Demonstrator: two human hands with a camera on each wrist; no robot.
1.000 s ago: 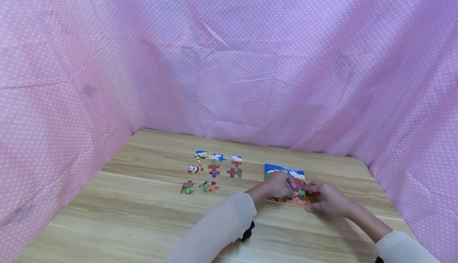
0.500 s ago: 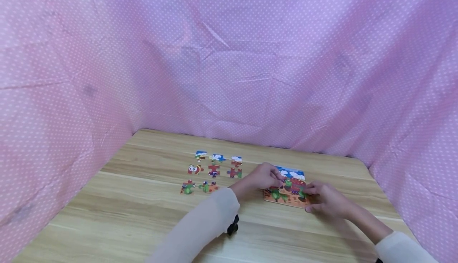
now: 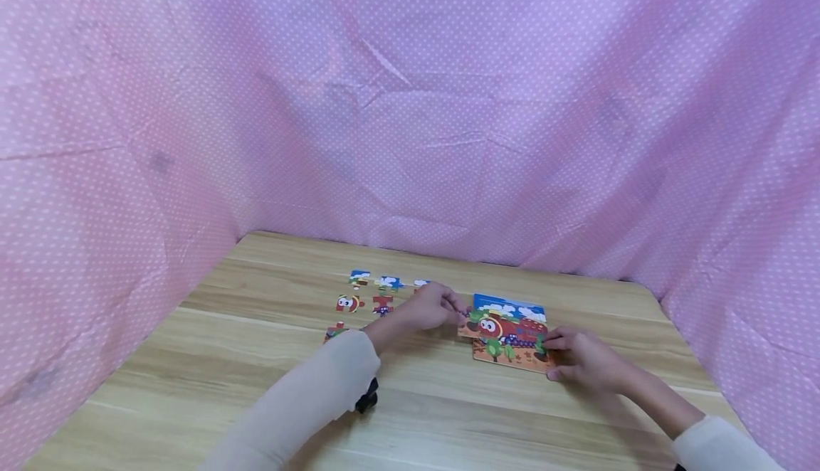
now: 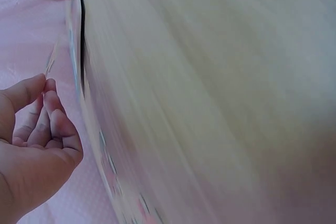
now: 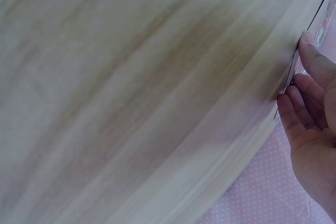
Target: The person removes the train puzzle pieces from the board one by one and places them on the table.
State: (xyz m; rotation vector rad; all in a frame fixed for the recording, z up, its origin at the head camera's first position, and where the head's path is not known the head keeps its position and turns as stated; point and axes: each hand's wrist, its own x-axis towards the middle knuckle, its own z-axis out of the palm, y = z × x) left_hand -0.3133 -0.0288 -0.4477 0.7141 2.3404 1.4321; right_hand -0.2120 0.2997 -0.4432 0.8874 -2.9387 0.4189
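Observation:
My left hand [image 3: 428, 307] pinches a jigsaw piece [image 3: 470, 324] between thumb and fingertip, just left of the puzzle board. In the left wrist view the left hand [image 4: 39, 135] holds that piece [image 4: 51, 60] edge-on. The puzzle board [image 3: 509, 353] shows a red train with a big-eyed face under a blue sky. At its right edge rests my right hand [image 3: 586, 358], thumb and fingertips apart and touching the board. In the right wrist view the right hand [image 5: 312, 108] lies along the board's edge.
Loose jigsaw pieces lie in rows left of the board, among them an eyed piece [image 3: 348, 304] and a cloud piece [image 3: 389, 283]. The left arm covers some. A wooden table [image 3: 192, 378] carries everything, with a pink dotted cloth [image 3: 410, 136] hanging around it.
My left hand has moved left, carrying the piece from over the board to beyond its left edge and uncovering the picture. My right hand stays at the right edge.

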